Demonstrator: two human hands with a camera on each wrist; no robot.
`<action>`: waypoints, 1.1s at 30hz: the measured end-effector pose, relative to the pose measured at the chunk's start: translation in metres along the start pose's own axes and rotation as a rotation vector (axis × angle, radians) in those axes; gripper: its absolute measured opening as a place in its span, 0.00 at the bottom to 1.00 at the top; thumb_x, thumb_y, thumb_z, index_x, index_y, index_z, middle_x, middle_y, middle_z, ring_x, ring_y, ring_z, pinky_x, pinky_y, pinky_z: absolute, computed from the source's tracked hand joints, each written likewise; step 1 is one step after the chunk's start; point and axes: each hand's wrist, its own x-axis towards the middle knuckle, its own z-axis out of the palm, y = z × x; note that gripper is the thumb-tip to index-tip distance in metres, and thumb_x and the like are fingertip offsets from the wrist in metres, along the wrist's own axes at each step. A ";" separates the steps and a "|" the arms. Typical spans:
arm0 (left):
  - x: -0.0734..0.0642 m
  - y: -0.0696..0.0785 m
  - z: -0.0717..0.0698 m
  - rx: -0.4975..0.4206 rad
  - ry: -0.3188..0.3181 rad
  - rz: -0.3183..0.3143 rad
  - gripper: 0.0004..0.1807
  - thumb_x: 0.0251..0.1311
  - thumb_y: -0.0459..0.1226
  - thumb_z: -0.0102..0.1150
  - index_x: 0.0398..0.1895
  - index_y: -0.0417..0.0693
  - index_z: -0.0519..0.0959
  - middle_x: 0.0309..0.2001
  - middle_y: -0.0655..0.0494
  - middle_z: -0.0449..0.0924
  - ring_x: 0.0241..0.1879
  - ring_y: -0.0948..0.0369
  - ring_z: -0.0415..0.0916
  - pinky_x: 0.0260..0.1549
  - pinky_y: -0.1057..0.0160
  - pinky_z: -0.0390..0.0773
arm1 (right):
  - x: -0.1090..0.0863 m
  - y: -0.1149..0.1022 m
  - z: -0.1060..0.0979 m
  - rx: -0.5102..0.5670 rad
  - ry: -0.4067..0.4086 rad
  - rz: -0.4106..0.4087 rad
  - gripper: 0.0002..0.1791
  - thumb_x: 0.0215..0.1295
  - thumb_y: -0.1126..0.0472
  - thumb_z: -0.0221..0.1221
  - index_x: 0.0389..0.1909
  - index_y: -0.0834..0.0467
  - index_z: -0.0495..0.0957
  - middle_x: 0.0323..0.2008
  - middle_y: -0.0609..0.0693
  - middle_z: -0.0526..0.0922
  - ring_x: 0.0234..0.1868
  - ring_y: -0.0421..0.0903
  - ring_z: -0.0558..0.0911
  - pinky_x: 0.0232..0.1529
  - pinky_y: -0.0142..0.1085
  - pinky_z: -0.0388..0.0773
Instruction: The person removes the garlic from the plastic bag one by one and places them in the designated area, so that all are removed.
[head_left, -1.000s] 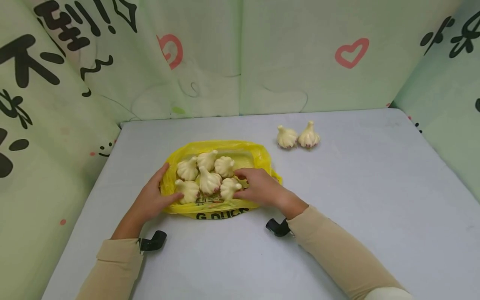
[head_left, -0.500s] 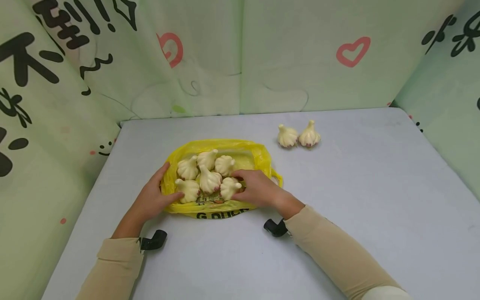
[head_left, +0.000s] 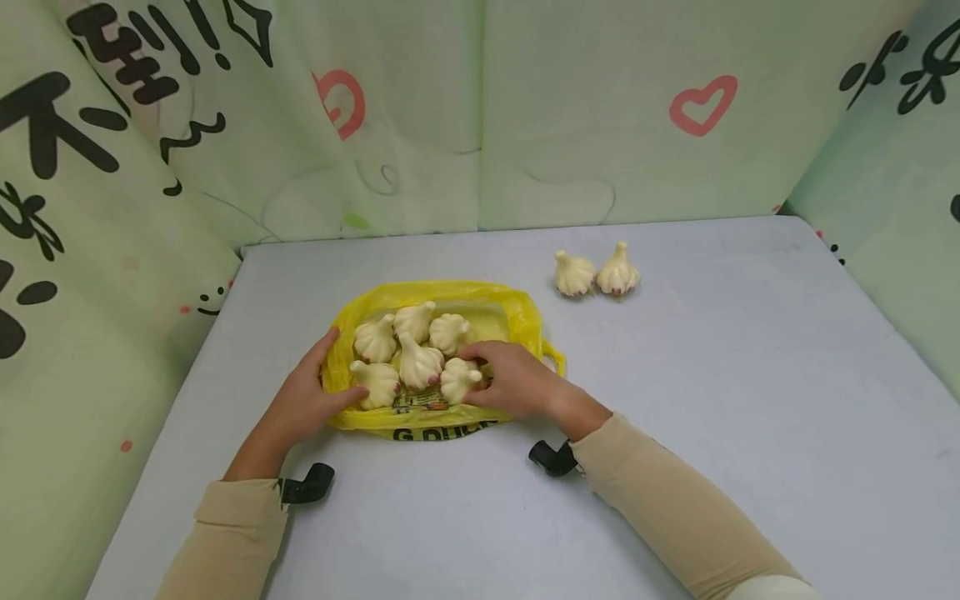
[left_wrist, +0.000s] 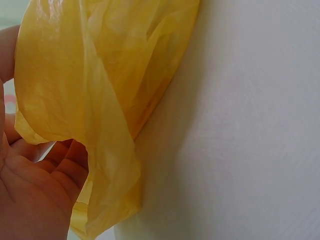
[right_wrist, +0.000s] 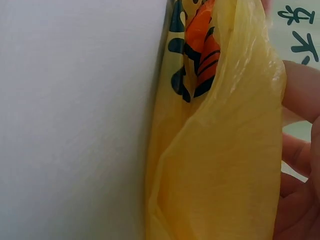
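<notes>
A yellow plastic bag (head_left: 472,290) lies spread open on the table with several pale garlic bulbs (head_left: 418,362) inside. At its left side, my left hand (head_left: 303,400) grips the bag's edge, the thumb reaching in over the rim beside a bulb. My right hand (head_left: 521,379) reaches into the bag from the right and holds the lower-right garlic bulb (head_left: 459,382) between thumb and fingers. Both wrist views show mostly the bag's yellow film (left_wrist: 115,75), which hides the fingertips and the bulbs.
Two more garlic bulbs (head_left: 618,271) stand side by side on the table behind and right of the bag. The white tabletop (head_left: 712,375) stretches out to the right. A pale green printed curtain (head_left: 570,108) borders the back and both sides.
My right hand has moved slightly left, its thumb and fingers coming around the lower-right garlic bulb. The left hand and the other bulbs stay in place.
</notes>
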 end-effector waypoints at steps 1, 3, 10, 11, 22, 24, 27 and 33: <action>0.000 0.000 0.000 0.000 0.000 -0.001 0.58 0.60 0.44 0.70 0.80 0.39 0.40 0.78 0.36 0.41 0.76 0.40 0.43 0.70 0.40 0.51 | -0.001 0.000 -0.001 0.003 0.002 -0.003 0.30 0.61 0.56 0.70 0.61 0.63 0.75 0.57 0.54 0.79 0.57 0.50 0.77 0.59 0.44 0.73; 0.000 0.001 0.000 0.000 -0.001 -0.003 0.58 0.60 0.44 0.70 0.81 0.39 0.40 0.78 0.36 0.41 0.76 0.40 0.43 0.70 0.40 0.51 | -0.002 0.000 -0.002 0.016 0.005 0.001 0.31 0.61 0.56 0.70 0.62 0.63 0.75 0.58 0.54 0.79 0.59 0.51 0.76 0.60 0.44 0.72; -0.001 0.002 0.000 -0.002 -0.005 -0.001 0.58 0.60 0.44 0.70 0.81 0.39 0.40 0.78 0.36 0.41 0.76 0.40 0.43 0.70 0.40 0.51 | -0.009 0.000 -0.011 0.084 0.014 0.029 0.31 0.60 0.54 0.69 0.63 0.61 0.75 0.59 0.53 0.77 0.58 0.52 0.77 0.58 0.45 0.74; -0.001 0.002 0.000 -0.003 -0.006 -0.002 0.58 0.60 0.44 0.70 0.81 0.40 0.40 0.79 0.37 0.41 0.76 0.40 0.43 0.70 0.40 0.50 | -0.010 0.000 -0.013 0.092 0.017 0.027 0.31 0.59 0.54 0.69 0.62 0.61 0.75 0.59 0.53 0.77 0.58 0.52 0.77 0.57 0.45 0.75; -0.001 0.002 0.000 0.012 -0.003 -0.001 0.57 0.60 0.44 0.70 0.80 0.39 0.40 0.78 0.36 0.41 0.76 0.40 0.43 0.70 0.39 0.50 | -0.021 0.002 -0.029 0.222 0.121 0.004 0.29 0.59 0.61 0.69 0.62 0.63 0.75 0.59 0.56 0.74 0.56 0.54 0.76 0.42 0.36 0.82; -0.001 0.002 0.000 0.009 -0.004 0.001 0.57 0.60 0.44 0.70 0.80 0.39 0.40 0.78 0.36 0.41 0.75 0.39 0.43 0.70 0.39 0.51 | -0.023 0.003 -0.034 0.246 0.151 -0.003 0.29 0.59 0.63 0.68 0.62 0.63 0.74 0.58 0.57 0.74 0.55 0.54 0.75 0.42 0.36 0.82; -0.001 0.002 0.000 0.002 -0.005 0.008 0.57 0.60 0.43 0.70 0.80 0.38 0.40 0.78 0.35 0.41 0.75 0.39 0.43 0.70 0.39 0.51 | -0.027 0.003 -0.041 0.277 0.184 -0.003 0.29 0.60 0.64 0.67 0.62 0.64 0.74 0.59 0.59 0.73 0.55 0.55 0.73 0.43 0.40 0.82; -0.001 0.002 0.001 0.005 -0.004 0.013 0.57 0.60 0.43 0.70 0.80 0.38 0.40 0.78 0.35 0.42 0.75 0.39 0.44 0.69 0.38 0.51 | -0.035 0.010 -0.057 0.352 0.223 0.058 0.28 0.61 0.63 0.67 0.63 0.62 0.74 0.62 0.56 0.73 0.58 0.56 0.72 0.48 0.47 0.80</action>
